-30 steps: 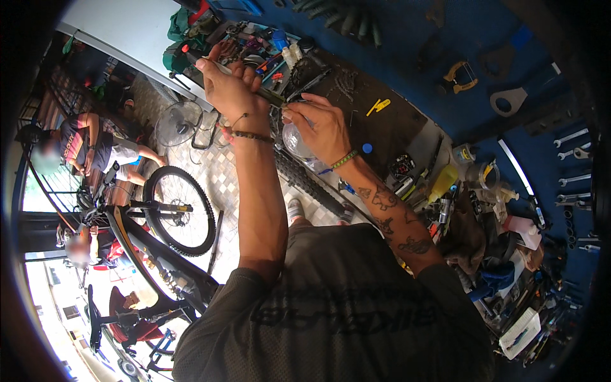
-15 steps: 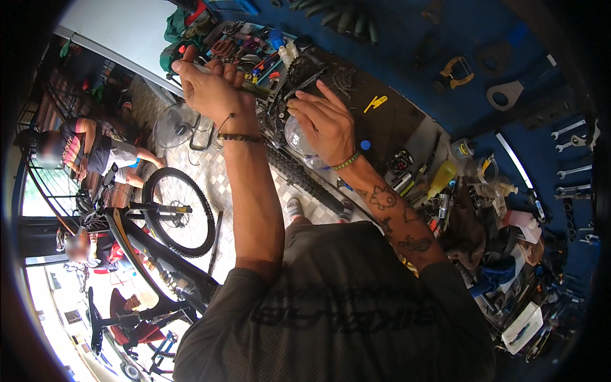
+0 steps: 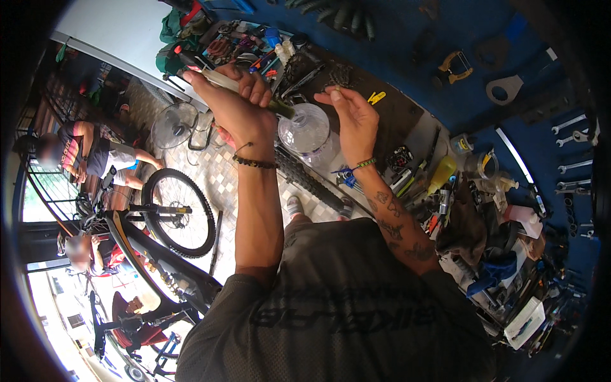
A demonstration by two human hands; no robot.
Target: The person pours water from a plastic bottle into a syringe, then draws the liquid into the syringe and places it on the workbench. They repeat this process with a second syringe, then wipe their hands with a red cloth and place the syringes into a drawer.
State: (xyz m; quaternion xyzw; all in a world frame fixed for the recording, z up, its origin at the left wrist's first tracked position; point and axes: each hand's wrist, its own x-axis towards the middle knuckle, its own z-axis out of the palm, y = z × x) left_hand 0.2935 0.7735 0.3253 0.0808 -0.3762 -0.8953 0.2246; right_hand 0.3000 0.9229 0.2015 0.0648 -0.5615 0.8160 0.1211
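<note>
My left hand [image 3: 238,111] is closed round a brush with a pale handle [image 3: 219,79] and a dark olive end [image 3: 282,108]. That end slants down to the right, over the edge of a clear plastic container [image 3: 310,127] with a rounded top; whether the two touch I cannot tell. To the right of the container is my right hand [image 3: 355,124], thumb and forefinger pressed together. Anything between those fingertips is too small to make out. A bicycle chain [image 3: 339,75] lies on the dark bench top beyond my right hand.
A knobbly tyre [image 3: 312,181] runs below the container. Yellow pliers-like tool [image 3: 376,98] and a yellow bottle [image 3: 442,176] lie to the right. Wrenches [image 3: 571,169] hang on the blue wall. A bicycle [image 3: 137,235] stands left, with two people [image 3: 86,149] beyond.
My left hand has moved right and slightly down with the brush. My right hand has shifted right and its fingers have drawn together, leaving more of the clear container showing.
</note>
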